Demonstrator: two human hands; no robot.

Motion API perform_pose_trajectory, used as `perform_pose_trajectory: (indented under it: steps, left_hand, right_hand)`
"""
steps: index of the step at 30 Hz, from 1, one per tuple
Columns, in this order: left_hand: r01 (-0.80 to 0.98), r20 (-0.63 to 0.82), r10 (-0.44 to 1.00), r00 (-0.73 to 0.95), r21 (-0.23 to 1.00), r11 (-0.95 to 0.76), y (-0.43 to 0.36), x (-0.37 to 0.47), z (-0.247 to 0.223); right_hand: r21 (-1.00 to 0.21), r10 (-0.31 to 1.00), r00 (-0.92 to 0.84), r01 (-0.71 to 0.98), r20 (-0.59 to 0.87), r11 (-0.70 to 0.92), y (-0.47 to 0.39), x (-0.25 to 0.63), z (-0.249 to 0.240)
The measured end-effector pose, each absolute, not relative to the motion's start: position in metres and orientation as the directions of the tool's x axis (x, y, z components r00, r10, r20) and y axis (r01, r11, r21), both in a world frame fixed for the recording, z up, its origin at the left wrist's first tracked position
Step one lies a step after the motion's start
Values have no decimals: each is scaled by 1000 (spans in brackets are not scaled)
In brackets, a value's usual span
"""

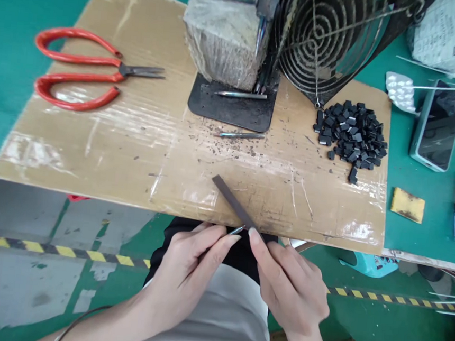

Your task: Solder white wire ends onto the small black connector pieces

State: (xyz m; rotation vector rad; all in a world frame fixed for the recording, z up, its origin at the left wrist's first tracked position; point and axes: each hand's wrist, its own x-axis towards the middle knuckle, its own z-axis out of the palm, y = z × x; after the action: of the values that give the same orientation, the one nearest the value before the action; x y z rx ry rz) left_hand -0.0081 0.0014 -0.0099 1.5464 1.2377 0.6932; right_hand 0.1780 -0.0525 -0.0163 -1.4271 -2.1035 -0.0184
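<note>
At the near edge of the cardboard sheet (132, 167), I see the person's two hands working close to each other with a narrow gap between. The left hand (191, 268) pinches a slim metal tip (236, 230) between thumb and finger, just off that edge; the right hand (291, 282) is closed on one end of a flat dark strip (231, 198), whose far end reaches over the sheet. The tip's point meets the strip or nearly does; from here I can't tell which. Toward the sheet's far side stands a black plate (228, 115) with a metal rod (242, 95) lying on it, and a second rod (240, 135) lies just in front, on the cardboard. Red-handled snips (122, 70) rest open on the sheet's left part, a heap of small black pieces (352, 133) sits near its right edge, and beyond that edge lies a stained yellow sponge (407, 205).
</note>
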Motion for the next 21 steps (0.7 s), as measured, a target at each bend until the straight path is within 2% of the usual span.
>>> perform_pose_trajectory:
  steps: [4, 10, 15, 21]
  left_hand:
    - [314, -282, 901, 329, 933, 177, 4, -6, -5]
    - [246, -350, 883, 314, 928, 280, 8, -6, -3]
    - [218, -405, 847, 344, 912, 347, 7, -8, -4]
    - [177, -440, 831, 340, 898, 403, 3, -9, -8]
  right_hand:
    - [-279, 873, -215, 890, 437, 359, -62, 179, -16]
    - [-319, 828, -232, 844, 510, 432, -52, 177, -21]
    - [-281, 865, -202, 891, 459, 358, -64, 181, -23]
    - [-319, 817, -232, 837, 527, 444, -51, 180, -28]
